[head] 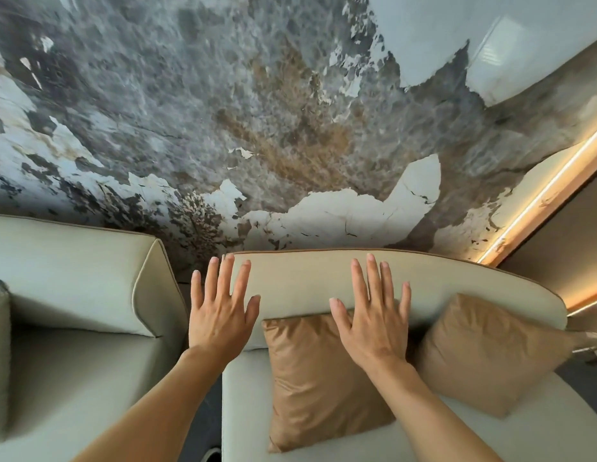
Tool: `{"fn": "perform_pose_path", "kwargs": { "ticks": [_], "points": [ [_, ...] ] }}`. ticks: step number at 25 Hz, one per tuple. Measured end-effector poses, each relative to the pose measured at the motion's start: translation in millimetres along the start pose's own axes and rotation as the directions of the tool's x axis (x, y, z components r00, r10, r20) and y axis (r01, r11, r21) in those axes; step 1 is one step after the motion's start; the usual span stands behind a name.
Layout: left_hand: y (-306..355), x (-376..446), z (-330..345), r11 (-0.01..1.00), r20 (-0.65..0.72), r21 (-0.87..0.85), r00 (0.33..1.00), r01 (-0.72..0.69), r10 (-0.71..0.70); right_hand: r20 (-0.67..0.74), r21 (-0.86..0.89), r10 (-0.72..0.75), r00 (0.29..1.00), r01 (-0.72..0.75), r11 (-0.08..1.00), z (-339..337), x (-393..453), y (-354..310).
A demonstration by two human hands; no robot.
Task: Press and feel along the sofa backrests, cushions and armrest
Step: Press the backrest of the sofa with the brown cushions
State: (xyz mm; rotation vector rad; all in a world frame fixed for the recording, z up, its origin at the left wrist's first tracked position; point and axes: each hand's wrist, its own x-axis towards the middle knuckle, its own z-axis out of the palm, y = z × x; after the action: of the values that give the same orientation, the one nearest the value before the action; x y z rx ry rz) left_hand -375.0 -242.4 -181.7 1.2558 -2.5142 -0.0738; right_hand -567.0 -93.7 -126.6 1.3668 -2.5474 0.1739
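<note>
Backrest [423, 281] lies far right under both spread, flat hands: left hand [220, 315] at its left end, right hand [377, 325] mid-face above a tan cushion [320, 385]. Padding is judged soft; broad palm pressure is advised.

I noted the backrest [307, 278] was pale, matt, smooth upholstery with tan piping. Both tan cushions, the nearer [317, 378] and the farther [483, 351], showed a soft satin sheen. The wall [223, 111] looked like glossy veined stone.
</note>
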Motion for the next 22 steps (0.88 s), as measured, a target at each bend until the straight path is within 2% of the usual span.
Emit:
{"fn": "perform_pose_path", "kwargs": {
  "ticks": [4, 8, 14, 22],
  "points": [
    [34, -4, 23, 0.996, 0.038, 0.086, 0.998, 0.036, -0.04, 0.048, 0.11, -0.044, 0.998, 0.039, 0.993, 42, 13, 36],
    [39, 10, 58, 0.988, 0.057, 0.146, 0.997, 0.048, -0.056, 0.09, 0.155, -0.045, 0.995, 0.031, 0.987, 92, 22, 54],
    [23, 37, 127, 0.985, 0.099, 0.17, 0.993, 0.042, -0.06, 0.11, 0.135, -0.038, 0.993, 0.023, 0.991, 169, 42, 57],
    [4, 67, 212, 0.987, 0.083, 0.151, 0.995, 0.046, -0.059, 0.08, 0.127, -0.043, 0.996, 0.033, 0.991, 261, 68, 53]
  ]
}}
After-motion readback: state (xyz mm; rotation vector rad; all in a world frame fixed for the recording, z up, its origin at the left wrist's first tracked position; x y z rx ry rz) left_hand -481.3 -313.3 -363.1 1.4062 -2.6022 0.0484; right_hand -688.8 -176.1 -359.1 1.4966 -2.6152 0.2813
